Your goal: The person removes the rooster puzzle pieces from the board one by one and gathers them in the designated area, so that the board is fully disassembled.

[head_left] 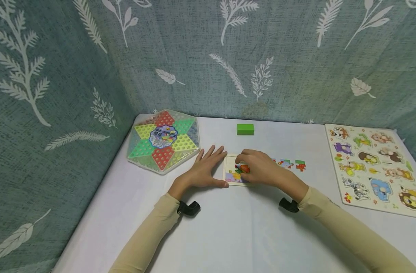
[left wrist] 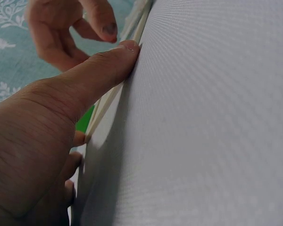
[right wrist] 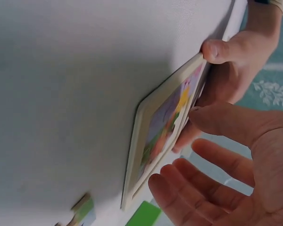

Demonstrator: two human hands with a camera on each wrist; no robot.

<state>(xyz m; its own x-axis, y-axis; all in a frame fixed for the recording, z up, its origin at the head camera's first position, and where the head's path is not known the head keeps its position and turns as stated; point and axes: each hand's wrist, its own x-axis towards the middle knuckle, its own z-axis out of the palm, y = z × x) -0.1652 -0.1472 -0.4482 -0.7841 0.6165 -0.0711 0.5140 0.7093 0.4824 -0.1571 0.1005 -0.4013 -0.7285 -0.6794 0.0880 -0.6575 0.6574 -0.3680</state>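
A small jigsaw puzzle board (head_left: 230, 160) with a pale wooden rim lies on the white table; colourful pieces (head_left: 232, 177) fill its near part. My left hand (head_left: 205, 169) lies at the board's left side, fingers stretched out and thumb touching the near left corner. Over the board hovers my right hand (head_left: 262, 167), its fingers bent loosely. In the right wrist view those fingers (right wrist: 217, 132) stand apart above the puzzle picture (right wrist: 167, 117), with no piece showing between them. The right hand covers the board's right part in the head view.
Several loose jigsaw pieces (head_left: 286, 163) lie right of the board. Behind it stands a green block (head_left: 245, 129). A hexagonal Chinese checkers set (head_left: 182, 143) sits at the back left, and an animal puzzle board (head_left: 365, 170) at the right. Patterned cloth (head_left: 194, 57) hangs behind the table.
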